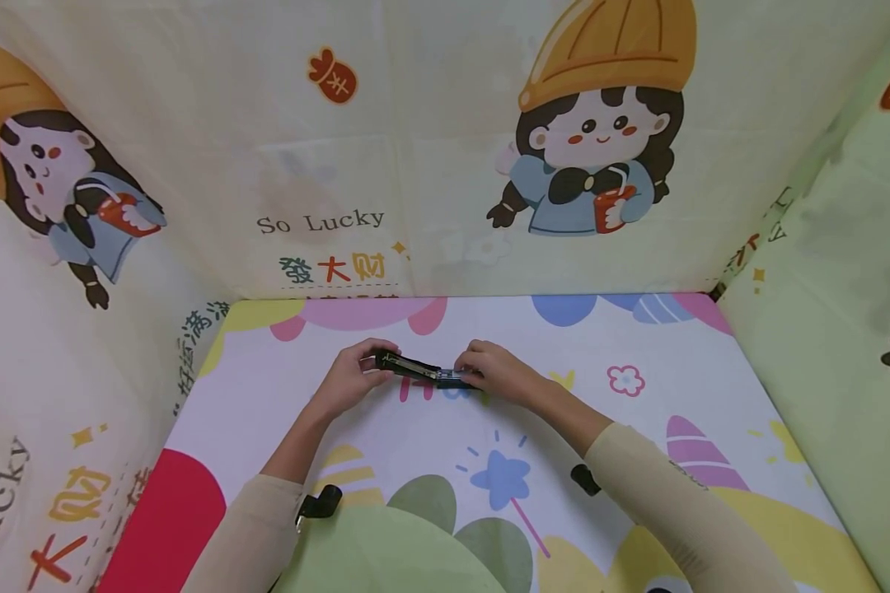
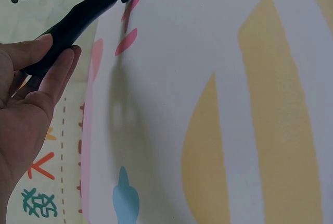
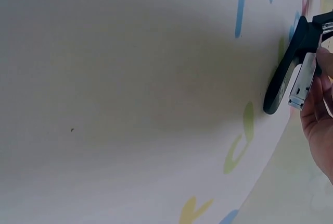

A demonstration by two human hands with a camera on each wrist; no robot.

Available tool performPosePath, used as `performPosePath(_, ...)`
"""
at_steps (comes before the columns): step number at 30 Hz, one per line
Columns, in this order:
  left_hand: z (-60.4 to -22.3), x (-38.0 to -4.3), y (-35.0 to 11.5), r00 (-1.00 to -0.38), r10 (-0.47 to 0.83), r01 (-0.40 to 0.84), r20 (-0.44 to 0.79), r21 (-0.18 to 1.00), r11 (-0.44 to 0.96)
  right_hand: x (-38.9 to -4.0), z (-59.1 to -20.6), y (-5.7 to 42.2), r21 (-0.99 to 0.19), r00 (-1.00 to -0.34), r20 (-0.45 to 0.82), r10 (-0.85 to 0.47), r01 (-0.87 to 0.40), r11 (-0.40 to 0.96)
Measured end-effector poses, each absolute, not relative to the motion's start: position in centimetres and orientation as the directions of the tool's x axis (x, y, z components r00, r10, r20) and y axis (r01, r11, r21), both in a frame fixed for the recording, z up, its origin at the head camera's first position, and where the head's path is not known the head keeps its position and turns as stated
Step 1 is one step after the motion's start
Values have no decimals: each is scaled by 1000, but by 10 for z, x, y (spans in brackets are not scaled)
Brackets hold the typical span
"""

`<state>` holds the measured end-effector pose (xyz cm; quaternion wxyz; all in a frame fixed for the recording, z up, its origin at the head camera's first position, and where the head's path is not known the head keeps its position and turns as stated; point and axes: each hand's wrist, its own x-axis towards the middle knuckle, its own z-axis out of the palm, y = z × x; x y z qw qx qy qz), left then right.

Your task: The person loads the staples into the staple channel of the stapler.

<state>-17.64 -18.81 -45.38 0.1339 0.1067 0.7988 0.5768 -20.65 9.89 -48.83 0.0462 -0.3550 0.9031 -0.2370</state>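
Note:
A black stapler (image 1: 413, 367) is swung wide open, held close over the table in the head view. My left hand (image 1: 352, 377) grips the end of its long black arm, thumb on one side and fingers on the other. In the left wrist view that black arm (image 2: 78, 23) slants up to the hinge. At the other half, my right hand (image 1: 498, 372) pinches the silver metal magazine (image 3: 303, 81) between thumb and fingers. Beside the magazine, the black base (image 3: 281, 81) lies at an angle, apart from it at the free end.
A table (image 1: 586, 371) with a printed white cover of coloured shapes lies under both hands. Patterned cloth walls (image 1: 430, 165) rise at the back and sides. Small black devices (image 1: 322, 501) sit at the wrists.

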Motion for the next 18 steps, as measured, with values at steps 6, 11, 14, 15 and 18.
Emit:
performPosePath(6, -454, -177, -187, -942, 321, 14, -98, 944, 328, -207, -489, 99, -461, -748, 71, -660, -611, 643)
performPosePath(11, -467, -184, -191, -943, 316, 12, -101, 942, 336, -206, -489, 99, -456, -735, 106, -670, -635, 624)
performPosePath(14, -476, -188, -193, -944, 316, 18, -91, 945, 326, -206, -490, 99, -448, -727, 126, -675, -649, 615)
performPosePath(15, -477, -188, -194, -945, 316, 22, -86, 946, 323, -206, -490, 99, -445, -726, 129, -676, -651, 615)
performPosePath(18, -479, -188, -194, -946, 315, 34, -75, 944, 327, -206, -491, 98, -443, -729, 129, -673, -649, 618)
